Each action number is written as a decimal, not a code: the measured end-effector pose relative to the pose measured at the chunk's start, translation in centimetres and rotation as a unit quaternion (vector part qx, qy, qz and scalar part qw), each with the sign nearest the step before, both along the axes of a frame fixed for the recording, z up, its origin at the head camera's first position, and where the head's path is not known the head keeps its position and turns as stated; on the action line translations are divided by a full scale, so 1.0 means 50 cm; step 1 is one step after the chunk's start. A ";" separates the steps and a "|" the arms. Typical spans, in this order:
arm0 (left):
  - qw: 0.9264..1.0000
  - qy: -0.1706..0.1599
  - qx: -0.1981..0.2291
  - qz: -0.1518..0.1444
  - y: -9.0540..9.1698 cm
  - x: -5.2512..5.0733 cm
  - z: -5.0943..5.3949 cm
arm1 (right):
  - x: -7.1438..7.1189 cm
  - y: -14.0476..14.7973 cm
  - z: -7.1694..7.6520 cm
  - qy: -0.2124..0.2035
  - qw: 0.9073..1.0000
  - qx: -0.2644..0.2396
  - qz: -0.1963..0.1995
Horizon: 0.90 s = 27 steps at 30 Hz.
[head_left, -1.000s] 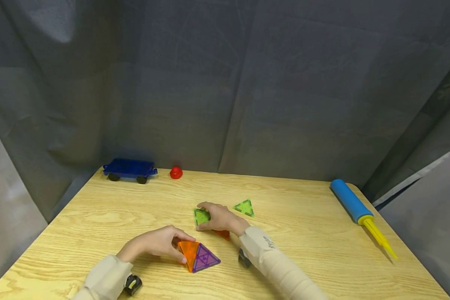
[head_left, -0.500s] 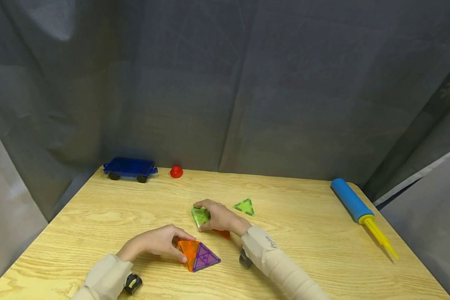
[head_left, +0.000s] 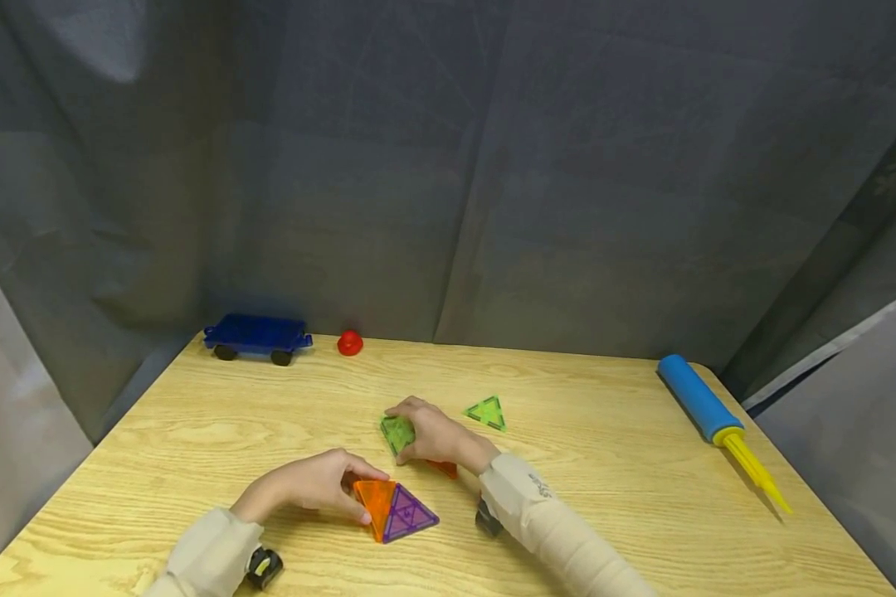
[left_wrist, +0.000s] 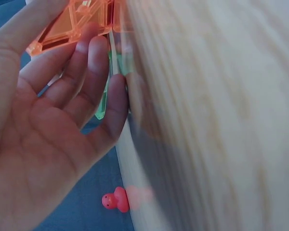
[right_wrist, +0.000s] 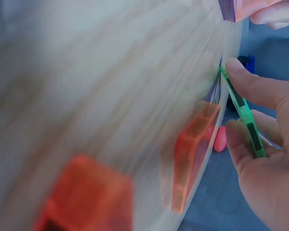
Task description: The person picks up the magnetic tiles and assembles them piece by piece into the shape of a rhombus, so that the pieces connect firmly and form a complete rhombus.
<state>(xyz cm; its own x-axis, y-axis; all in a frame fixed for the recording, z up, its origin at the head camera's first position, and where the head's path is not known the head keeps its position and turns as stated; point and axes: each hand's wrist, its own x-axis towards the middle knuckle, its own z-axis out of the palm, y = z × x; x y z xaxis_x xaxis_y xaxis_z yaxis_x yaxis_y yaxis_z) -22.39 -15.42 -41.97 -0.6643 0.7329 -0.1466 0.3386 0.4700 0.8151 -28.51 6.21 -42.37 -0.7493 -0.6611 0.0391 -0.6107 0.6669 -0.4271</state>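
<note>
My left hand (head_left: 309, 482) pinches an orange triangular magnetic tile (head_left: 377, 502) between thumb and fingers. A purple triangular tile (head_left: 411, 512) adjoins its right side, and together they form a raised shape on the table. Farther back, my right hand (head_left: 436, 435) grips a green magnetic tile (head_left: 397, 433) by its edges. In the right wrist view that green tile (right_wrist: 245, 115) is seen edge-on, tilted, between thumb and fingers. Beneath the right hand lies a red-orange tile (head_left: 444, 469), mostly hidden in the head view. A loose green triangular tile (head_left: 489, 412) lies beyond the right wrist.
At the back left stands a blue wheeled base (head_left: 257, 333), with a small red toy duck (left_wrist: 116, 199) to its right. A blue and yellow hand pump (head_left: 702, 402) lies along the right side of the wooden table (head_left: 605, 448). Grey cloth hangs behind.
The green tile in my right hand has shifted slightly left and changed its tilt. My left hand has stayed on the orange tile.
</note>
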 end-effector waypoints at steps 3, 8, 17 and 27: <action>1.000 0.000 0.002 -0.002 -0.001 0.000 -0.002 | 0.001 -0.001 -0.001 -0.006 1.000 -0.008 0.001; 1.000 0.001 -0.002 -0.001 -0.002 -0.002 -0.004 | 0.004 0.003 -0.002 -0.029 0.999 -0.022 -0.006; 1.000 -0.003 0.004 -0.001 -0.002 -0.003 -0.006 | 0.012 0.013 0.001 -0.096 0.993 -0.067 -0.035; 1.000 0.002 -0.001 0.002 -0.001 0.000 0.000 | 0.021 0.025 -0.002 -0.126 0.986 -0.107 -0.023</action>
<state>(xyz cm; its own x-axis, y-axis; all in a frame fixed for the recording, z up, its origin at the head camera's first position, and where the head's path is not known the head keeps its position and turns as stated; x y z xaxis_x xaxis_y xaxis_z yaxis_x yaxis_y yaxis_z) -22.41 -15.45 -41.96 -0.6683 0.7294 -0.1460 0.3394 0.4737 0.8127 -27.47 7.45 -42.46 -0.7820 -0.6231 -0.0163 -0.4389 0.5691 -0.6953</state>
